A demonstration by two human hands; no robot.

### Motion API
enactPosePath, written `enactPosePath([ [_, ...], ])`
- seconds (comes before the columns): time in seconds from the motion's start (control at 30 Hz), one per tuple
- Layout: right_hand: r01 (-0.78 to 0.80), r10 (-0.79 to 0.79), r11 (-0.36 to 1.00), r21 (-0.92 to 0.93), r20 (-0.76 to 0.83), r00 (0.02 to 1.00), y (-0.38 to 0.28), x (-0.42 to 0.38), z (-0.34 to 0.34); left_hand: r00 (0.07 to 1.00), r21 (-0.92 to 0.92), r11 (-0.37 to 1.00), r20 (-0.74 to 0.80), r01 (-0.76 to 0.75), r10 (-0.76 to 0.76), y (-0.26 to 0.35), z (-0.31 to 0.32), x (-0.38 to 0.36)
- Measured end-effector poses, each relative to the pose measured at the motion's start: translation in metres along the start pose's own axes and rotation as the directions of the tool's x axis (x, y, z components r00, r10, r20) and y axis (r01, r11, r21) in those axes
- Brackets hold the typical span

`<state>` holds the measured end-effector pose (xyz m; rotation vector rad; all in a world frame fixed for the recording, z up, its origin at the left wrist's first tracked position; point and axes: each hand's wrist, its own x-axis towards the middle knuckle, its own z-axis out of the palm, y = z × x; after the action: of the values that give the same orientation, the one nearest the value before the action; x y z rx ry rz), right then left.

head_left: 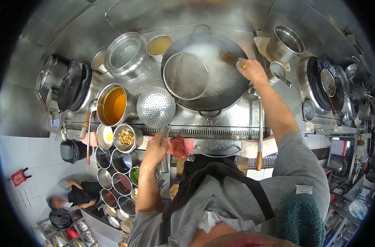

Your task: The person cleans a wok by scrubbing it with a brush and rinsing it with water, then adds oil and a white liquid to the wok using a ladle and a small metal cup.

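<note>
The person's right hand (252, 71) was closed in a fist around the handle of a brown brush (228, 57), w/ the fingers wrapped and no spread visible. The bristle end (quite blurred, so its exact shape one can't tell) was just beyond the grip, to its left, over the wok (233, 91). Steam covered part of the wok's inside, so contact btw. bristles and wok could not be told. Further left of this grip, a round mesh strainer (184, 80) lay across the wok's left part. Just right of the same hand stood a small metal container (271, 77), and behind it a taller pot (279, 52).

The left hand (156, 150) had its fingers bent around the handle of a perforated skimmer (156, 108); the disc was directly ahead of this grip, near the wok's left rim, and the handle's end stuck out below the hand. Left of that grip were a bowl w/ browned pieces (138, 136) and, farther ahead, a pot w/ orange liquid (132, 108). Just right of it hung a red cloth (178, 146).
</note>
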<state>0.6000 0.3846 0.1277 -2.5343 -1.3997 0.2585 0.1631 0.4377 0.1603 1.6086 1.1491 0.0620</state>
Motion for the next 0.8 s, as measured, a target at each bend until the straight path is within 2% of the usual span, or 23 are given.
enactPosePath([
  [0.03, -0.066, 0.066, 0.998, 0.0, -0.087, 0.994, 0.007, 0.009, 0.003, 1.0, -0.005, 1.0, -0.001, 0.006, -0.006, -0.002, 0.0, 0.005],
  [0.07, -0.13, 0.13, 0.991, 0.008, -0.174, 0.976, 0.012, 0.015, 0.009, 0.997, -0.038, 0.998, 0.068, 0.042, -0.039, -0.002, 0.0, 0.014],
  [0.1, -0.188, 0.203, 0.978, 0.091, -0.211, 0.956, 0.001, 0.016, 0.006, 0.989, -0.069, 0.995, 0.136, 0.075, -0.065, -0.001, 0.0, 0.025],
  [0.13, -0.182, 0.197, 0.979, 0.088, -0.212, 0.957, -0.005, 0.022, 0.012, 0.989, -0.074, 0.994, 0.132, 0.074, -0.064, 0.0, 0.0, 0.035],
  [0.2, -0.144, 0.164, 0.978, 0.148, -0.133, 0.977, -0.016, 0.033, 0.036, 0.907, -0.409, 0.853, 0.389, 0.324, -0.158, -0.001, 0.002, 0.054],
  [0.27, -0.091, 0.105, 0.978, 0.187, -0.066, 0.992, -0.039, 0.029, 0.057, 0.882, -0.447, 0.821, 0.452, 0.355, -0.135, -0.012, 0.008, 0.069],
  [0.33, -0.004, -0.008, 0.988, 0.154, 0.082, 0.997, -0.062, 0.013, 0.065, 0.864, -0.536, 0.77, 0.502, 0.346, -0.038, -0.018, 0.013, 0.078],
  [0.37, -0.009, -0.005, 0.988, 0.156, 0.085, 0.996, -0.062, 0.0, 0.068, 0.862, -0.532, 0.771, 0.505, 0.35, -0.042, -0.017, 0.016, 0.078],
  [0.43, 0.182, -0.219, 0.952, 0.248, 0.128, 0.967, -0.06, -0.023, 0.068, 0.934, -0.361, 0.903, 0.34, 0.232, -0.104, -0.004, 0.016, 0.071],
  [0.47, 0.177, -0.213, 0.951, 0.255, 0.123, 0.969, -0.054, -0.029, 0.061, 0.934, -0.35, 0.908, 0.342, 0.231, -0.106, -0.002, 0.011, 0.066],
  [0.53, 0.187, -0.236, 0.958, 0.215, 0.231, 0.944, -0.034, -0.047, 0.026, 0.977, -0.157, 0.986, 0.213, 0.052, -0.018, -0.002, 0.0, 0.053],
  [0.6, 0.096, -0.108, 0.993, 0.066, 0.205, 0.973, -0.013, -0.048, 0.007, 0.987, -0.095, 0.995, 0.159, 0.043, -0.027, 0.003, -0.015, 0.031],
  [0.67, 0.082, -0.093, 0.994, 0.077, 0.156, 0.983, 0.001, -0.058, -0.005, 0.996, -0.039, 0.999, 0.089, 0.027, -0.024, -0.009, -0.032, 0.019],
  [0.7, 0.064, -0.073, 0.995, 0.082, 0.114, 0.991, 0.007, -0.064, -0.01, 0.983, 0.205, 0.964, -0.027, -0.17, 0.179, -0.029, -0.04, 0.021],
  [0.73, 0.069, -0.079, 0.993, 0.092, 0.109, 0.991, 0.011, -0.074, -0.013, 0.917, 0.458, 0.832, -0.083, -0.313, 0.391, -0.027, -0.044, 0.015],
  [0.77, 0.045, -0.045, 0.983, 0.178, -0.002, 0.999, 0.013, -0.09, -0.013, 0.891, 0.522, 0.806, -0.174, -0.278, 0.419, -0.024, -0.049, 0.005],
  [0.8, 0.029, 0.0, 0.964, 0.263, -0.109, 0.994, 0.016, -0.108, -0.014, 0.813, 0.602, 0.724, -0.203, -0.336, 0.546, -0.011, -0.052, -0.005],
])
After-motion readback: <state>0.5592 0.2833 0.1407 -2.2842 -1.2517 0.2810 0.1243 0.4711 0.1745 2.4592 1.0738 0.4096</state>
